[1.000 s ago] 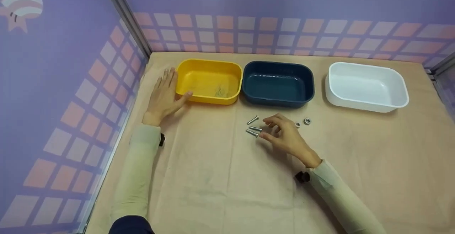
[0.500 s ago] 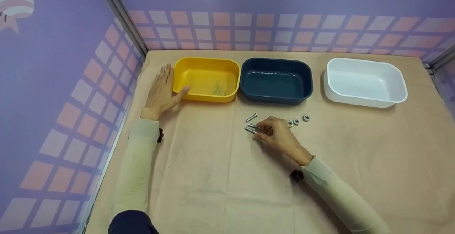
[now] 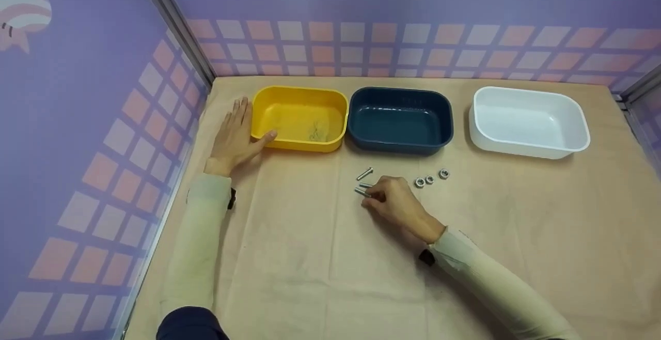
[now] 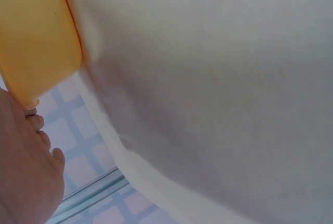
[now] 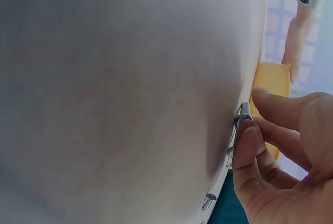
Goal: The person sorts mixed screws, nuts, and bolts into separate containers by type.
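Observation:
In the head view my left hand (image 3: 235, 136) lies against the left end of the yellow bin (image 3: 304, 148), fingers straight along its side and thumb at the front rim. My right hand (image 3: 397, 203) is low over the tablecloth, its thumb and fingers pinching the head end of a silver bolt (image 3: 361, 192). The right wrist view has this bolt (image 5: 243, 115) between the fingertips. Right beside it lies a second bolt (image 3: 365, 185), partly hidden by the fingers. A third bolt (image 3: 364, 173) lies slanted just beyond.
Three hex nuts (image 3: 429, 180) sit right of the right hand. Behind them a dark blue bin (image 3: 400, 149) stands beside the yellow one, and a white bin (image 3: 526, 150) is farther right. Patterned panels (image 3: 330, 45) border the cloth at the back and left.
My right hand has moved slightly left and down onto the nearest bolt, and its fingers have closed in. All three nuts now show. The left hand stays at the yellow bin.

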The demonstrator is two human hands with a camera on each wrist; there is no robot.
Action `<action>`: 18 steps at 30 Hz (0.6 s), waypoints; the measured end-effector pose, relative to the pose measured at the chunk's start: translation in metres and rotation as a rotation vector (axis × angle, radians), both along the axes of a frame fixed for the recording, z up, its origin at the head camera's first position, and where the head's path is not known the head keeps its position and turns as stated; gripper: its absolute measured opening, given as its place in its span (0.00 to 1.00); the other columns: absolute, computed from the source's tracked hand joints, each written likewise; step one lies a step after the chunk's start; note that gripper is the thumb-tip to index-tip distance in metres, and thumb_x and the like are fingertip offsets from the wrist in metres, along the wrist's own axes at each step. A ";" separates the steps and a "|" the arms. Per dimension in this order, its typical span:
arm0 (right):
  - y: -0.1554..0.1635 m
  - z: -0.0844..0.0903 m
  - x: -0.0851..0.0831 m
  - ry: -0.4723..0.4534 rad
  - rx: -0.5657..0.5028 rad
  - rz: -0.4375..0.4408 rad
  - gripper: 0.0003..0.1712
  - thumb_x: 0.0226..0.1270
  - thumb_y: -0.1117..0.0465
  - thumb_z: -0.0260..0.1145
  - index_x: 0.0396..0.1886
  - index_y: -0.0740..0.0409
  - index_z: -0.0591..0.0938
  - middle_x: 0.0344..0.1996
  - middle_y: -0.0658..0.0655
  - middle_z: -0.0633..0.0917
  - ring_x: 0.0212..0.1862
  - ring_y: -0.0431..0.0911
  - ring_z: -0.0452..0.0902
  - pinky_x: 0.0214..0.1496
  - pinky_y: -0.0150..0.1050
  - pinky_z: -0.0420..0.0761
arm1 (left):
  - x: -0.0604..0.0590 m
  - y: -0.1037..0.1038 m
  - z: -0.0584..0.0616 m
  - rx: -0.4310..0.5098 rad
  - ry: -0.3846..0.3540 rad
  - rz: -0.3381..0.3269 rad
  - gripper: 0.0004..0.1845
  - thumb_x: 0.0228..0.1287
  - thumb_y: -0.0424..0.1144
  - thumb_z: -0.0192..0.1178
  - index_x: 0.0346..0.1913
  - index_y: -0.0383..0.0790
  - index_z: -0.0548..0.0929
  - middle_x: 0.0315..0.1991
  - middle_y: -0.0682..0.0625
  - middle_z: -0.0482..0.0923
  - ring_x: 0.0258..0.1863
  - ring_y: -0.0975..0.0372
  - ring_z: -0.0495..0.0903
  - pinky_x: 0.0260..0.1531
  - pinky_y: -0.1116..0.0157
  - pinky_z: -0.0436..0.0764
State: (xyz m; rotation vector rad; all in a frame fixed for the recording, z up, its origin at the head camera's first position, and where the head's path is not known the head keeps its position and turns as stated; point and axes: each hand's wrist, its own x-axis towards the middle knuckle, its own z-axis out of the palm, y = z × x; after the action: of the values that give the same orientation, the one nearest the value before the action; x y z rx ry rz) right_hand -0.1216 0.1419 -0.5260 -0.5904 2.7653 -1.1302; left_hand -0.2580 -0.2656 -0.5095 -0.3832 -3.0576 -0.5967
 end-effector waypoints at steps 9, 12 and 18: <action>-0.002 -0.005 0.002 0.058 0.044 0.049 0.08 0.65 0.66 0.79 0.43 0.63 0.94 0.31 0.56 0.88 0.32 0.41 0.80 0.34 0.32 0.80 | -0.003 0.001 -0.002 -0.023 -0.004 -0.005 0.63 0.70 0.80 0.46 0.86 0.32 0.43 0.89 0.39 0.36 0.89 0.47 0.37 0.88 0.49 0.38; -0.002 -0.006 0.002 0.075 0.049 0.068 0.06 0.66 0.67 0.78 0.42 0.62 0.94 0.32 0.56 0.89 0.34 0.42 0.81 0.35 0.35 0.82 | -0.003 0.001 -0.002 -0.011 -0.018 -0.004 0.64 0.69 0.80 0.48 0.86 0.32 0.42 0.89 0.39 0.35 0.89 0.48 0.36 0.88 0.50 0.37; -0.002 -0.006 0.000 0.069 0.045 0.071 0.06 0.67 0.65 0.78 0.42 0.60 0.95 0.31 0.55 0.88 0.33 0.41 0.80 0.35 0.33 0.81 | -0.006 0.001 -0.003 0.018 -0.011 -0.011 0.64 0.69 0.79 0.48 0.86 0.31 0.41 0.89 0.39 0.35 0.89 0.48 0.36 0.88 0.49 0.38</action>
State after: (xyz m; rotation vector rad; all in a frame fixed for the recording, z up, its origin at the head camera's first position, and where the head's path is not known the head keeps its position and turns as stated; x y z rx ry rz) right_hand -0.1212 0.1403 -0.5315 -0.7289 2.7944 -1.0495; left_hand -0.2636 -0.2641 -0.5128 -0.3973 -3.0605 -0.6283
